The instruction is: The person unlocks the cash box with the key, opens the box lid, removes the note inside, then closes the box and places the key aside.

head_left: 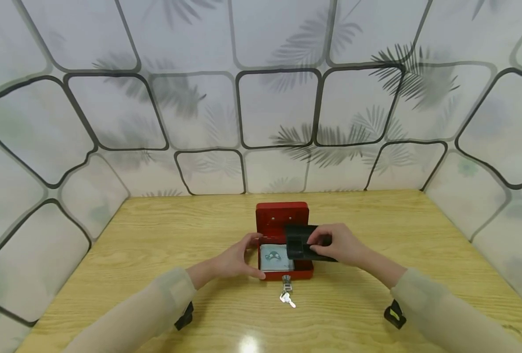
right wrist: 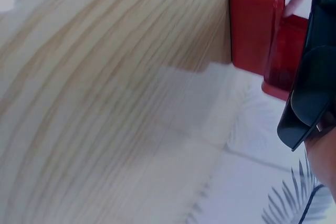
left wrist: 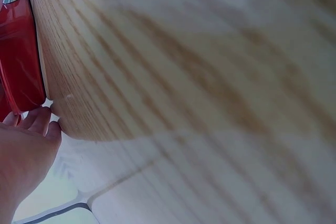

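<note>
A red cash box (head_left: 302, 275) stands on the table with its lid (head_left: 282, 210) raised at the back. My left hand (head_left: 237, 259) holds the box at its left side, thumb at the front corner and fingers toward the back. Above the box's right part, my right hand (head_left: 341, 243) pinches a black compartment tray (head_left: 294, 236) by its middle. The tray is tilted in the right wrist view and overhangs the box's right wall. Inside the box lies a pale blue-green flat item (head_left: 283, 265) with a printed figure, partly hidden by the tray. Keys (head_left: 285, 297) hang at the front lock.
The wood-grain table (head_left: 190, 220) reaches back to a patterned cloth wall (head_left: 278, 171), which also closes in both sides. Below the sleeves show dark wrist-worn devices, one at the left (head_left: 184, 317) and one at the right (head_left: 395, 315).
</note>
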A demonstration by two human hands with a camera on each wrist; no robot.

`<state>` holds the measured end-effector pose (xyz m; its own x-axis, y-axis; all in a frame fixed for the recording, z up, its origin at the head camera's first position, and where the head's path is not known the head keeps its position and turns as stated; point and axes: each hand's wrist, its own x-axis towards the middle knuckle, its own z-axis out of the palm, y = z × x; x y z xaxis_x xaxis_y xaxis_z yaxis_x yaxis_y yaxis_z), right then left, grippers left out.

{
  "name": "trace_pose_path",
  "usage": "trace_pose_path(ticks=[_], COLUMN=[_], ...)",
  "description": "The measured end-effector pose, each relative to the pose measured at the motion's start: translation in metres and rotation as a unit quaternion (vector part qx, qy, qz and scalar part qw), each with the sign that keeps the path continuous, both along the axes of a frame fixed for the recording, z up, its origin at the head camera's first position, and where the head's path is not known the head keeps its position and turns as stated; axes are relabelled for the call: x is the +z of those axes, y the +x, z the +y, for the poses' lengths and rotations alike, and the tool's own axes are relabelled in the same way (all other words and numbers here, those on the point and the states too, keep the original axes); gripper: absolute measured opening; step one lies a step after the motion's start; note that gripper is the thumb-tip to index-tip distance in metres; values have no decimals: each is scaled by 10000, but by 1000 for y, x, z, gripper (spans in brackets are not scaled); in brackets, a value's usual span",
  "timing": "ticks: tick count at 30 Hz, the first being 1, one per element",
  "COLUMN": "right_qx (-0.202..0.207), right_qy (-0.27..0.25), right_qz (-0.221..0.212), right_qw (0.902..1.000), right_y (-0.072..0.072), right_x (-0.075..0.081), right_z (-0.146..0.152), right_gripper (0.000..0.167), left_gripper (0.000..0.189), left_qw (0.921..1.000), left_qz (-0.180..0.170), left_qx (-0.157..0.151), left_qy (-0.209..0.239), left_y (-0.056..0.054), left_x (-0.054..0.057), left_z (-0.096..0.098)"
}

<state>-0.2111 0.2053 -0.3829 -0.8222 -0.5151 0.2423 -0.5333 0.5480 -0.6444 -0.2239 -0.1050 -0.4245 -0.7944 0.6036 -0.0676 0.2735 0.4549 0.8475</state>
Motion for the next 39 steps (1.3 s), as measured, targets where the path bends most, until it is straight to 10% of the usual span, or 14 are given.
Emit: trace_pose_path(ticks=[20, 39], right_qx=[-258, -949], right_qy=[430, 740], right_qz=[102, 75], right_qw=[9987, 9927], right_y=[-11, -76], right_x=[4, -19], right_z=[62, 65], right_gripper=[10, 7], left_gripper=[89, 87], left_qw=[10000, 10000], left_qz=[-26, -26], left_qx=[22, 41], left_qy=[78, 5], left_y=[3, 2], left_x=[0, 1], left_z=[2, 2])
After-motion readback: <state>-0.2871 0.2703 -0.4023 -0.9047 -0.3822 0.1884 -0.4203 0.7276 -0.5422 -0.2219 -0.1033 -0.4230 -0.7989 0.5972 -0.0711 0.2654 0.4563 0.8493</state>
